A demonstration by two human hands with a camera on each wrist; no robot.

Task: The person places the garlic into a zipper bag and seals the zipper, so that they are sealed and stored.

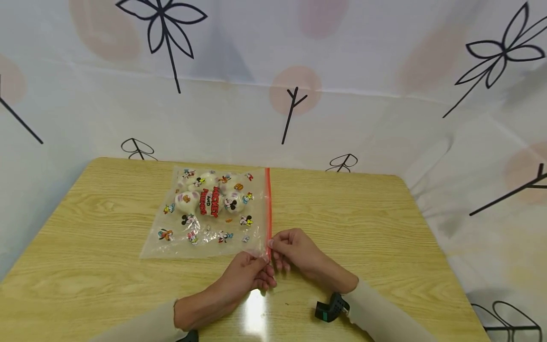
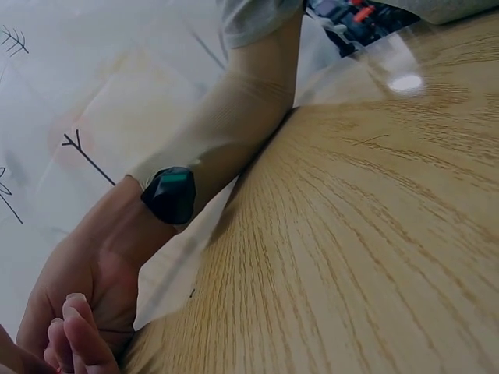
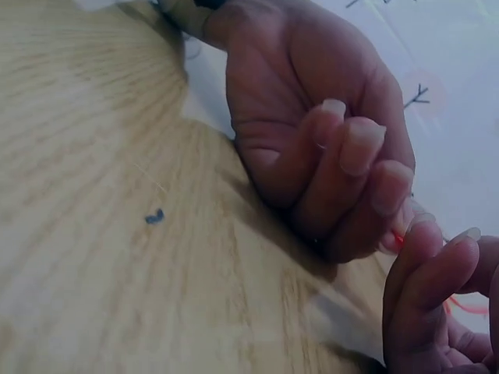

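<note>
Your left hand (image 1: 249, 273) and right hand (image 1: 295, 249) are both pinching the near end of the red zip strip (image 1: 268, 209) on a clear cartoon-printed bag (image 1: 209, 213) holding white lumps, lying at ten o'clock from them on the tabletop (image 1: 384, 223).

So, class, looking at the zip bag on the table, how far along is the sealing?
Done: the white items lie inside the printed zip bag, which lies flat on the table. In hand: the left hand and right hand both pinch the near end of the red zip strip. Left: apparently the rest of the strip; whether it is pressed closed cannot be told.
</note>
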